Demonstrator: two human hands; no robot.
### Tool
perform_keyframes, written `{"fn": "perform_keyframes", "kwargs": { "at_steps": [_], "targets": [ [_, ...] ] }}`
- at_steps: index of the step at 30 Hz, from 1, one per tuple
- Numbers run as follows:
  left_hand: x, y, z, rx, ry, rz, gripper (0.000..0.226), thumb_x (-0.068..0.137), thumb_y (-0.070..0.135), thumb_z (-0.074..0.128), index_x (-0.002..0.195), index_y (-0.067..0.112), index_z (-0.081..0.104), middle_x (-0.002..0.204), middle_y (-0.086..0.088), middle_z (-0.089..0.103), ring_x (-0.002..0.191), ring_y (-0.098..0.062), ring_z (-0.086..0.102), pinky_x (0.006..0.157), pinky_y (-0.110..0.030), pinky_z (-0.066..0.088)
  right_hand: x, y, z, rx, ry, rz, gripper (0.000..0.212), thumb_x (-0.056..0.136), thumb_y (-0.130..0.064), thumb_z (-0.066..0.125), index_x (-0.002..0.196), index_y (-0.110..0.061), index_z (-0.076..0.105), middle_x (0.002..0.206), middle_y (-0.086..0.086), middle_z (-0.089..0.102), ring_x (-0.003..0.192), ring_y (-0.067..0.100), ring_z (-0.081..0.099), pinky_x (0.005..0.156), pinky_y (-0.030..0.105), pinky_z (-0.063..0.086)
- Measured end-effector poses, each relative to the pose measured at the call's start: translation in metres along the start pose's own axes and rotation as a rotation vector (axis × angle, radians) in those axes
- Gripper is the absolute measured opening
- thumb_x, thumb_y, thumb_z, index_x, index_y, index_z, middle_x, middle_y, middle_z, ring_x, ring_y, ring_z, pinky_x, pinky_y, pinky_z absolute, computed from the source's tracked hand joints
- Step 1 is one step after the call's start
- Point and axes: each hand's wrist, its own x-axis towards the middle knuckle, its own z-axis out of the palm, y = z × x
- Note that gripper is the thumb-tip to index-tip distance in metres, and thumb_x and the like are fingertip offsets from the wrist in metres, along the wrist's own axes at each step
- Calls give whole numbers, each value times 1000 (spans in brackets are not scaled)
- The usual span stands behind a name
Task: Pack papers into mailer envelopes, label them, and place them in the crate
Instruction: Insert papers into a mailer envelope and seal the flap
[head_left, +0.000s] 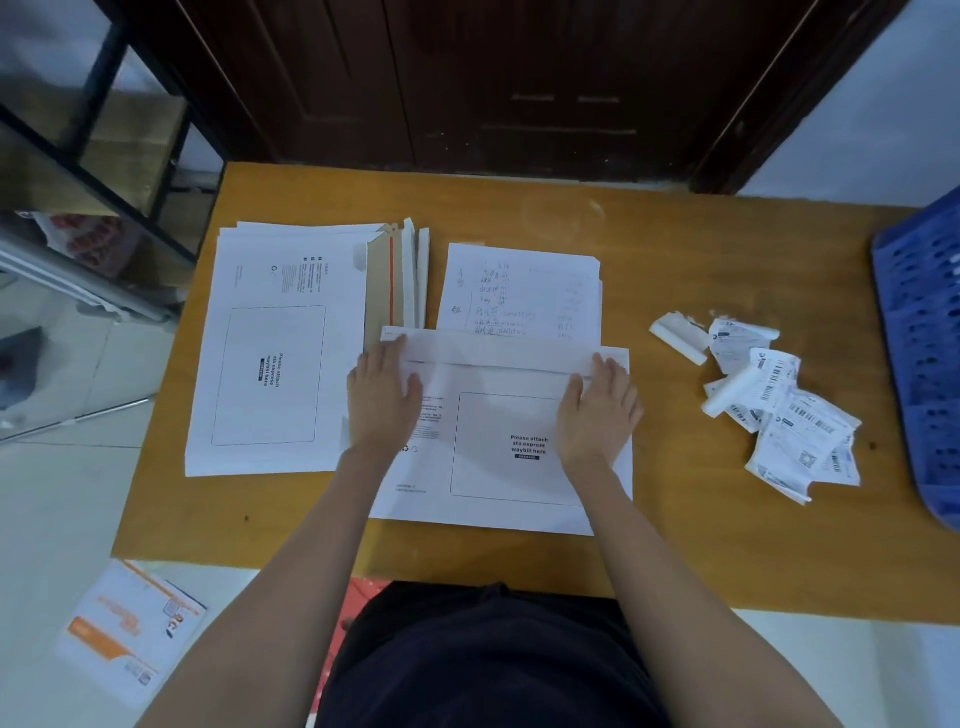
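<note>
A white mailer envelope (498, 457) lies in front of me on the wooden table (675, 249), its flap (493, 351) folded down along the top edge. My left hand (382, 397) presses flat on the envelope's left end, fingers straight on the flap. My right hand (597, 410) presses flat on the right end in the same way. Behind the envelope sits a stack of handwritten papers (524, 286). A pile of blank mailer envelopes (280, 353) lies to the left. Loose shipping labels (779, 410) with barcodes are heaped at the right.
A blue plastic crate (924, 343) stands at the table's right edge. A dark wooden door (519, 78) is behind the table. A black metal shelf (93, 156) stands at the left. An orange-and-white leaflet (130, 629) lies on the floor.
</note>
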Motion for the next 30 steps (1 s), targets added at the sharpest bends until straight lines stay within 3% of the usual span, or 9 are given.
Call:
{"fn": "perform_keyframes", "kwargs": {
  "at_steps": [3,9,12,16,19,23,26,30],
  "targets": [
    [-10,2,3,32,108,20,36,87,5,56,122,5,59,124,-12,54,112,-31,50,90,-45,48,0,-7,0,-31,121,-18,37,95,-20,48,131,-12,51,132,8,49,120,28,43,103,40,28],
    [-21,2,20,230,-10,38,42,95,20,48,135,8,49,135,-9,49,125,-31,42,101,-46,38,-9,7,1,-271,-47,-129,44,100,-30,34,139,-9,38,134,8,43,124,26,39,103,40,24],
    [-16,8,15,238,-26,26,40,96,26,46,132,9,51,134,-8,49,126,-30,40,105,-43,32,3,2,-8,-276,-104,-97,43,101,-36,29,131,-10,46,129,8,45,120,26,39,101,40,27],
    [-1,32,-1,216,41,-87,34,91,23,53,122,9,57,129,-13,50,124,-32,40,104,-42,32,17,-8,-27,-43,-152,17,32,97,-26,43,123,-11,56,128,8,47,119,26,41,96,36,31],
    [3,66,0,79,114,104,30,81,8,60,111,8,61,119,-14,54,116,-34,47,92,-43,41,13,-3,-37,87,-166,1,29,95,-19,48,121,-12,58,129,7,48,122,23,41,98,35,32],
    [-3,123,18,-53,-35,327,26,81,4,57,106,9,63,114,-11,52,110,-30,49,86,-38,41,10,13,-42,320,-215,12,26,91,-12,53,113,-10,66,119,7,61,115,23,50,95,30,40],
    [-12,171,35,-107,-175,437,27,82,5,56,107,10,64,113,-9,51,107,-28,50,86,-38,43,11,30,-57,733,-235,226,24,86,-7,57,107,-10,69,110,3,63,103,15,58,81,18,43],
    [-23,226,54,-242,-330,454,26,87,7,52,109,11,64,119,-7,50,101,-24,57,85,-39,48,18,58,-80,1075,-178,452,23,83,-4,55,95,-14,71,94,0,70,94,16,64,82,30,50]
  ]
}}
